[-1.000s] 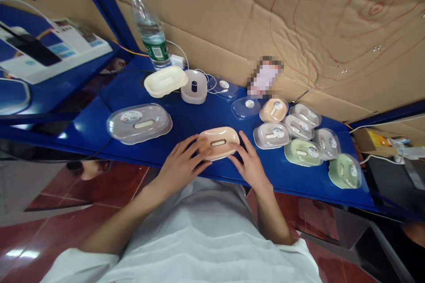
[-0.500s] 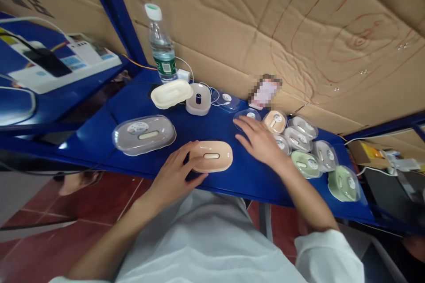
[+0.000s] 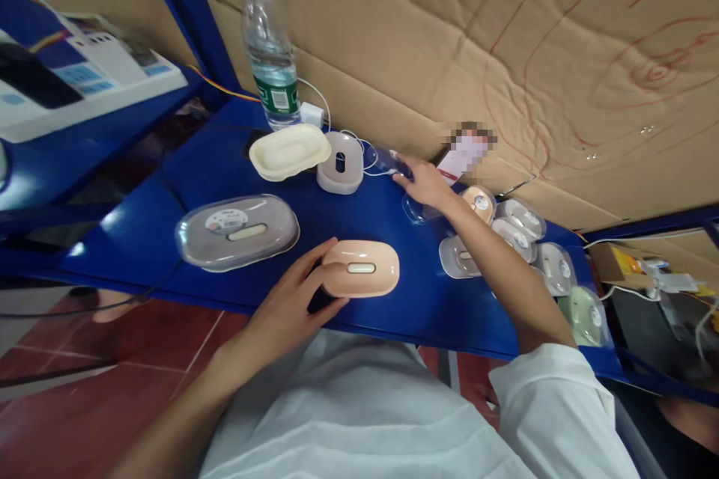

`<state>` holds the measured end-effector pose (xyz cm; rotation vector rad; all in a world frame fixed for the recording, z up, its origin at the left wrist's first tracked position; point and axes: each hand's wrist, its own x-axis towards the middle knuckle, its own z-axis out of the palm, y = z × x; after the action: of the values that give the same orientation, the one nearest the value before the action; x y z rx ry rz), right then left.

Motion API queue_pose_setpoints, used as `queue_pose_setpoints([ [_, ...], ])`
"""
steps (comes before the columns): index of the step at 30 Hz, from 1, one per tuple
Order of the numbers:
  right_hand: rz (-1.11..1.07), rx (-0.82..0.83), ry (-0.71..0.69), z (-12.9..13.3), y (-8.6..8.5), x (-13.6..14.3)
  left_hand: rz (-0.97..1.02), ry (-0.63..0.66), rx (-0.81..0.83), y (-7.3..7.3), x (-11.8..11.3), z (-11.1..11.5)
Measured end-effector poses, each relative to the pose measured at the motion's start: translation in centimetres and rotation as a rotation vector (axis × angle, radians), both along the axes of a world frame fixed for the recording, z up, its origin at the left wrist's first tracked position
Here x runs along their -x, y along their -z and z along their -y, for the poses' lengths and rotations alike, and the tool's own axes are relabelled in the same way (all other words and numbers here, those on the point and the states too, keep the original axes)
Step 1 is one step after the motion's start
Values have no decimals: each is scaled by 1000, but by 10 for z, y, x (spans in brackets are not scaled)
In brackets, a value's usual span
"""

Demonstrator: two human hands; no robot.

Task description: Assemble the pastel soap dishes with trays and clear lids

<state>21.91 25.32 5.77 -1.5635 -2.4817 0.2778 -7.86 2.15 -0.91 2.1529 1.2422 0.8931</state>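
My left hand [image 3: 306, 284] is closed round the left end of a peach oval plastic soap dish [image 3: 385, 269], which lies flat near the table's front edge with a pale slot in its top. My right hand [image 3: 424, 181] reaches to the back, fingers apart, at a clear plastic lid [image 3: 377, 159] with a round sticker. The fingers partly cover that lid, so firm contact is unclear. Another clear lid [image 3: 416, 211] lies below my right wrist. Left of my right hand stand a grey dish part with a slot [image 3: 351, 176] and a cream oval tray [image 3: 258, 157].
A grey lidded dish [image 3: 194, 251] lies at the left on the blue table [image 3: 359, 217]. Several lidded dishes, including a green one [image 3: 584, 314], cluster at the right, partly behind my forearm. A water bottle [image 3: 272, 60], a white cable and a phone [image 3: 463, 157] stand along the cardboard wall.
My right hand has moved back and left, from the nearer clear lid to the farther one. My left hand stays on the peach soap dish. The view has shifted slightly.
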Motion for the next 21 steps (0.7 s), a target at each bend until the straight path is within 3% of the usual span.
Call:
queue_pose_setpoints([
  [4, -132, -46, -1, 35, -21, -10, 33, 7, 29, 0, -1, -2],
  [8, -149, -114, -49, 112, -35, -2, 77, -16, 65, 0, -1, -2],
  [11, -128, -146, -76, 171, -23, 5, 113, -24, 91, 1, -3, -1],
  [14, -138, -203, -123, 209, 3, 8, 164, -42, 111, 2, -4, 0],
  [17, -146, -257, -197, 224, 23, 8, 188, -76, 139, 4, -4, 1],
  [21, -103, -287, -299, 226, 34, 6, 164, -65, 130, 3, -2, 0],
])
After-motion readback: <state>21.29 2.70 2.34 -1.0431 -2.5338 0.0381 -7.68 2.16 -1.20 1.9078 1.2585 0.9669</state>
